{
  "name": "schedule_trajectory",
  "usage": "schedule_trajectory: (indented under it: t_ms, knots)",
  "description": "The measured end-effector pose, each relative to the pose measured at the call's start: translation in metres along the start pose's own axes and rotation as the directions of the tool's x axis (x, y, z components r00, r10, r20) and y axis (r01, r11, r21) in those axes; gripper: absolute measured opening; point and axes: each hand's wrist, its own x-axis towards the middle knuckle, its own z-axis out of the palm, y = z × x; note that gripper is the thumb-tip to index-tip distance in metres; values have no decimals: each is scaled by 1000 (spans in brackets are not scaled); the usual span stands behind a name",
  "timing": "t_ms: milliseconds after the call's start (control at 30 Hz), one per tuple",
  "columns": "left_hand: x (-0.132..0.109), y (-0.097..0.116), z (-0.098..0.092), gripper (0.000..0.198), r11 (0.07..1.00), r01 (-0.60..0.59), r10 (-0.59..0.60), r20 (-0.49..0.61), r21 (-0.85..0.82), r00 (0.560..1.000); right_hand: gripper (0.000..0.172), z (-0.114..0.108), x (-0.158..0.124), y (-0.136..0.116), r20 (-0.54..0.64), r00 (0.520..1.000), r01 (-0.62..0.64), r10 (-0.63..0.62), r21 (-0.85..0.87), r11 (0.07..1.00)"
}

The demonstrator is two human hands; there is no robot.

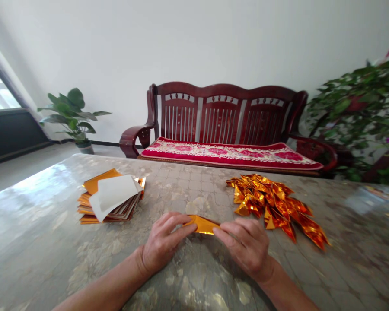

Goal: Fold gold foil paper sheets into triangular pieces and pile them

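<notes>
Gold foil paper (203, 225), partly folded, lies flat on the desk (45, 242) between your two hands: your left hand (164, 242) pinches its left end with fingers curled closed on it, and your right hand (246, 246) presses its right end with fingertips closed down on the edge. Taking that paper as the mark, a heap of folded gold pieces (275, 207) sits just behind and to its right, a stack of flat foil sheets (112, 196) with a white side up lies behind and to its left, and a red wooden bench (227, 125) stands well beyond it against the wall.
</notes>
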Motion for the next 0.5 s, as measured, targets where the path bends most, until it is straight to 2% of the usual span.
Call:
schedule_trajectory:
  t_ms: [200, 367, 500]
  knots:
    - [-7, -3, 2, 38, 1000, 9, -8, 33, -28, 999, 34, -4, -3, 2, 10, 1000, -12, 12, 0, 1000]
    - [-3, -3, 6, 30, 992, 128, -127, 117, -1, 985, 26, 3, -1, 0, 53, 998, -47, 46, 12, 999]
    - [2, -3, 9, 25, 972, 217, -235, 286, 93, 929, 19, 15, 0, 1, 233, 965, -143, 117, 101, 985]
